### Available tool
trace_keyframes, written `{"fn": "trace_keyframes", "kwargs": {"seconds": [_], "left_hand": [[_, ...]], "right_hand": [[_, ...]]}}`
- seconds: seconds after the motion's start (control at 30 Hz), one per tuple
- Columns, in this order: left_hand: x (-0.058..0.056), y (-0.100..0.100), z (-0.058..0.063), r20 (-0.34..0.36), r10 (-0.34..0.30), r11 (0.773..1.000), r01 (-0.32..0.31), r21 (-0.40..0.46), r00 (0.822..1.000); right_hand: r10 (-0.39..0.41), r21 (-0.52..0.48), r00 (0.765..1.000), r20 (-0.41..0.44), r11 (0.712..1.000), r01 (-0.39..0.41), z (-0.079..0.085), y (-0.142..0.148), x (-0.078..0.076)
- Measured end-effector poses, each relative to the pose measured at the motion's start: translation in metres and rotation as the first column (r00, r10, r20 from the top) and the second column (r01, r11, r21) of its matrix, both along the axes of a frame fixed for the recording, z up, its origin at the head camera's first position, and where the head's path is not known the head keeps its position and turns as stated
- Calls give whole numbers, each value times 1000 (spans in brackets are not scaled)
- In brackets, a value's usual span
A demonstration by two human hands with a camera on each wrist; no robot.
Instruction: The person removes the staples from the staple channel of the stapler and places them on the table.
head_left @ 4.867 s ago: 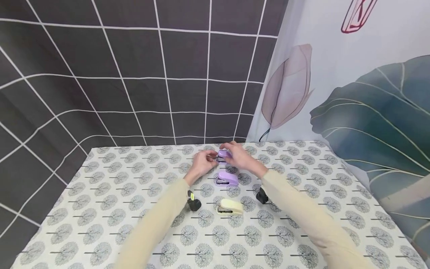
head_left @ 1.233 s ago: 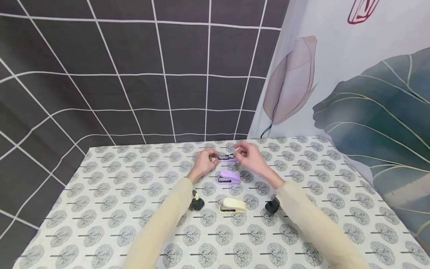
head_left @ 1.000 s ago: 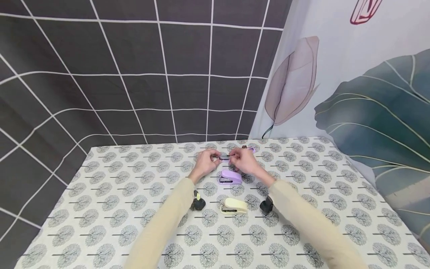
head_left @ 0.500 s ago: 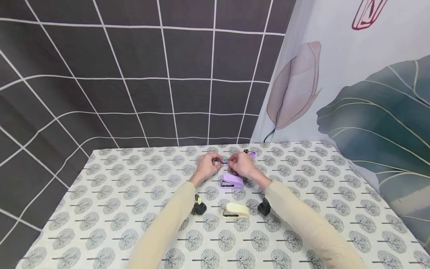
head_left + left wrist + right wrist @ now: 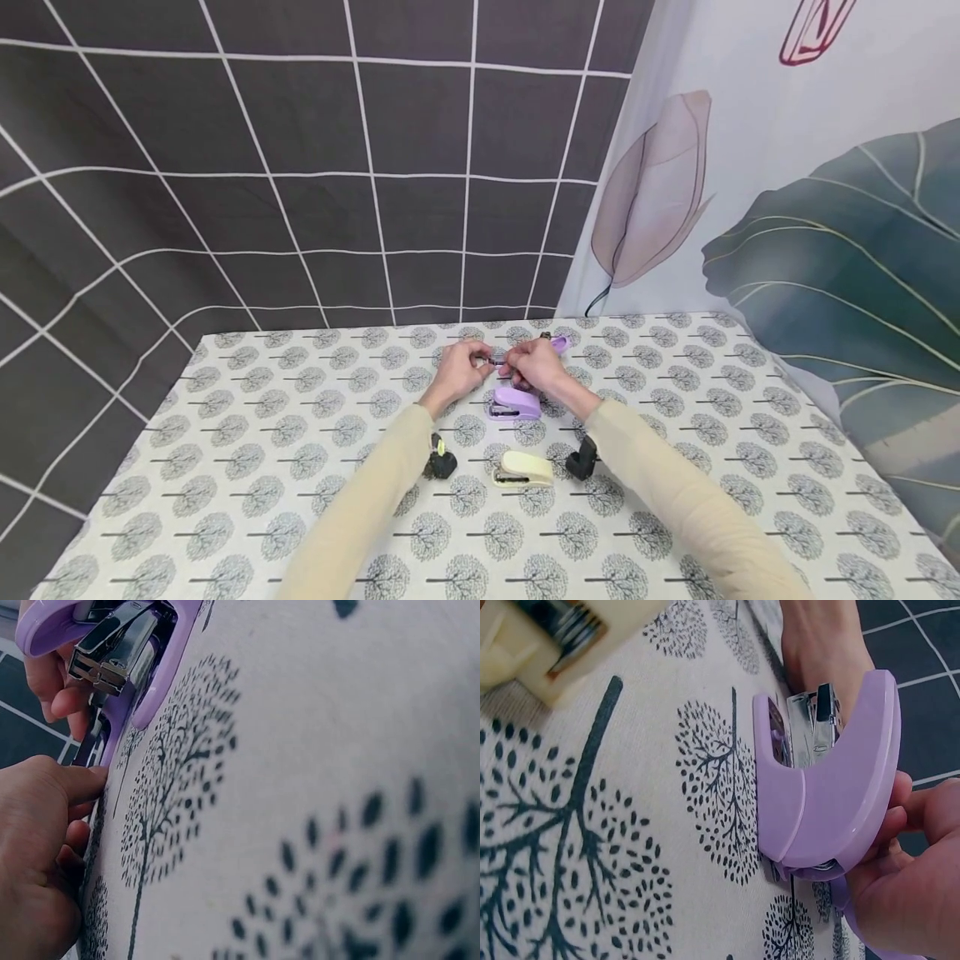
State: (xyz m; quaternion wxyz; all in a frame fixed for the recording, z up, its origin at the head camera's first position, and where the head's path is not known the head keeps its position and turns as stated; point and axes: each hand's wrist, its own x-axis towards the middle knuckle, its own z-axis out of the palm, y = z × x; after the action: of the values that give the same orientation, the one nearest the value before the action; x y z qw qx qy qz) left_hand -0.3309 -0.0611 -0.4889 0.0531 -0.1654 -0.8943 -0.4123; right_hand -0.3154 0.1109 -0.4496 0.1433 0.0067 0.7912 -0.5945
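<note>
Near the back of the table, my left hand (image 5: 459,369) pinches the left end of the far purple stapler (image 5: 497,362). My right hand (image 5: 538,367) has thumb and fingers closed on its middle, hiding much of it. Its purple top cover (image 5: 560,342) is swung open and shows beyond the right hand. In the left wrist view the left thumb lies on the far stapler's base (image 5: 114,733). A second purple stapler (image 5: 832,802) stands just nearer to me, its metal front facing left. Closer still sits a cream stapler (image 5: 523,468).
A cloth with printed trees (image 5: 300,500) covers the table. Black wrist cameras (image 5: 440,463) hang under both forearms, either side of the cream stapler. Behind the table's back edge rises a dark gridded curtain (image 5: 300,208), with a pale leaf-print one (image 5: 652,192) at right.
Several seconds ago the far stapler's cover lay over its body; now it is swung open to the right. Over the last second my right hand has moved slightly left, closer to my left hand.
</note>
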Motion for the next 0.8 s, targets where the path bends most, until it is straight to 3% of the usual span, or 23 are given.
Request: {"fn": "trace_keyframes", "kwargs": {"seconds": [0.3, 0.53, 0.8], "left_hand": [[1, -1, -1, -32, 1, 1000, -2, -9, 999], [2, -1, 1, -56, -16, 1000, 16, 1, 998], [2, -2, 2, -67, -18, 1000, 19, 5, 998]], "right_hand": [[-37, -17, 999, -9, 999, 37, -3, -3, -1], [-65, 118, 991, -115, 990, 78, -5, -13, -4], [-22, 243, 973, -230, 967, 79, -7, -16, -5]]}}
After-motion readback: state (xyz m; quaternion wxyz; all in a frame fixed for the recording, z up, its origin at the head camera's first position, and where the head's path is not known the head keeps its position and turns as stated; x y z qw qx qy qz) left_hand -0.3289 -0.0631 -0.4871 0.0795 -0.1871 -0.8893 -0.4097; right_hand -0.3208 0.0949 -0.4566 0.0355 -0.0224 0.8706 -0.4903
